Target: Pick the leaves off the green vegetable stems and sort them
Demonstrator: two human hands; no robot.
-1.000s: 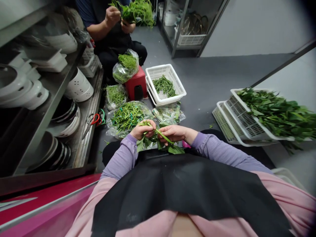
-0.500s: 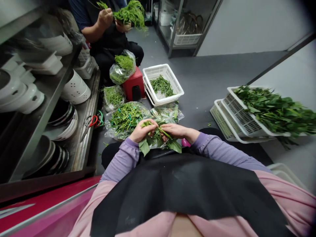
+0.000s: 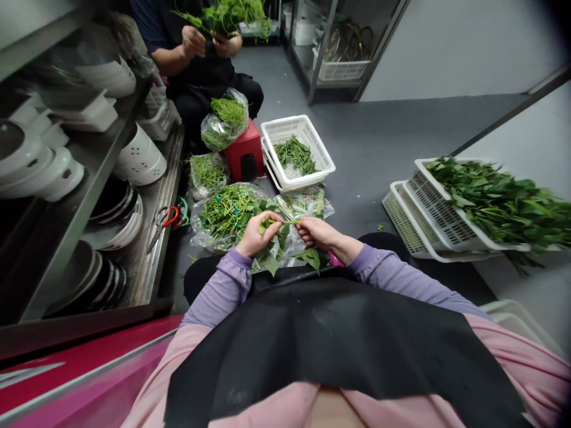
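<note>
Above my lap, my left hand (image 3: 260,233) is closed around leafy green stems, with a leaf (image 3: 269,262) hanging below it. My right hand (image 3: 319,232) pinches the other end of a stem (image 3: 291,222) that spans the short gap between the two hands. Another leaf (image 3: 310,257) droops under the right hand's fingers. Just beyond the hands lie a plastic bag of cut green stems (image 3: 229,208) and a second clear bag (image 3: 307,202) with pale stalks and greens.
A white basket (image 3: 331,166) holding cut green pieces stands ahead. Stacked baskets (image 3: 450,220) heaped with leafy greens (image 3: 504,196) are at right. Scissors (image 3: 169,217) lie on the shelf edge at left, near bowls. A co-worker (image 3: 196,65) handles greens behind a red stool (image 3: 245,151).
My right hand has turned and closed into a tighter pinch, and its leaf hangs differently. The co-worker's greens have moved slightly. The whole view has shifted a little.
</note>
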